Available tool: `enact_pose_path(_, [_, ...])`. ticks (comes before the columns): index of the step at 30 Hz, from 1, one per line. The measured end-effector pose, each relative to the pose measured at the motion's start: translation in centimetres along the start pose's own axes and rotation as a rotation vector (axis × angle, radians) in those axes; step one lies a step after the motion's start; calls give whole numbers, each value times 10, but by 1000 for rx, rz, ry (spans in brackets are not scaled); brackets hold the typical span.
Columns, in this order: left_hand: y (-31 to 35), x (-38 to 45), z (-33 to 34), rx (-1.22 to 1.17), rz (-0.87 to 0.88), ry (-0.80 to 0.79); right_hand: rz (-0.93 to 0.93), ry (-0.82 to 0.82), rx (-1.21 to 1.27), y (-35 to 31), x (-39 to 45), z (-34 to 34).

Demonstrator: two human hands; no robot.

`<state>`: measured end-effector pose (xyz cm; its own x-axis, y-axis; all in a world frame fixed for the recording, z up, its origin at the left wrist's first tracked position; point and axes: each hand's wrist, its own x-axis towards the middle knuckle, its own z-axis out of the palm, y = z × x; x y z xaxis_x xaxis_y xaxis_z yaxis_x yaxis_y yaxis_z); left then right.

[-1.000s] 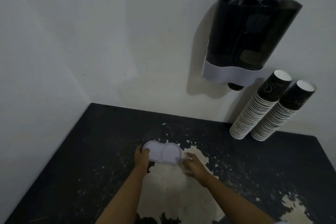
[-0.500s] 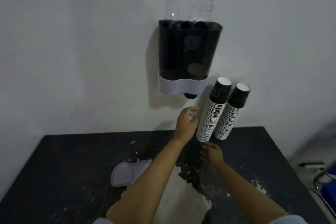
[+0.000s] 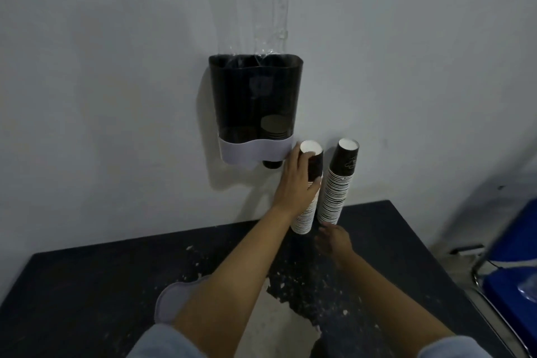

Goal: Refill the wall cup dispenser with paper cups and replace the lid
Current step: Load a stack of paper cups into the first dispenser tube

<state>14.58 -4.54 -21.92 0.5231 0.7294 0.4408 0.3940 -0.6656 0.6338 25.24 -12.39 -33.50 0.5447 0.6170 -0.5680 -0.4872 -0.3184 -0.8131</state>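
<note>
A dark wall cup dispenser (image 3: pixel 255 102) with a pale lower band hangs open-topped on the wall, a few cups low in its right side. Two tall stacks of black paper cups lean against the wall to its right. My left hand (image 3: pixel 296 180) wraps the upper part of the left cup stack (image 3: pixel 308 212). My right hand (image 3: pixel 334 241) sits at the foot of the right cup stack (image 3: pixel 338 183); whether it touches that stack is unclear. The pale lid (image 3: pixel 171 302) lies on the black table, partly hidden by my left forearm.
The black table (image 3: pixel 87 285) has worn, flaking white patches in the middle. A blue chair with a metal frame (image 3: pixel 511 285) stands at the right, beyond the table's edge. Clear plastic sleeves (image 3: pixel 267 9) hang on the wall above the dispenser.
Both hands let go of the lid on the table and reached right and up to the cup stacks. My left hand has closed on the left stack; the view swung right.
</note>
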Motion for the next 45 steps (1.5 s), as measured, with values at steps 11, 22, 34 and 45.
enact_pose_path(11, [-71,-155,-53,-327,-246,237,501,-322,244,18,8,59])
enact_pose_path(22, [-139,-271,-56,-190,-669,-127,276,-402,-58,57,-8,72])
enact_pose_path(34, [-91,-214,-10,-387,-657,-262,-468,-600,-498,18,-80,35])
enact_pose_path(45, [-54,-183,-57,-393,-533,-195,-473,-736,-939,16,-103,4])
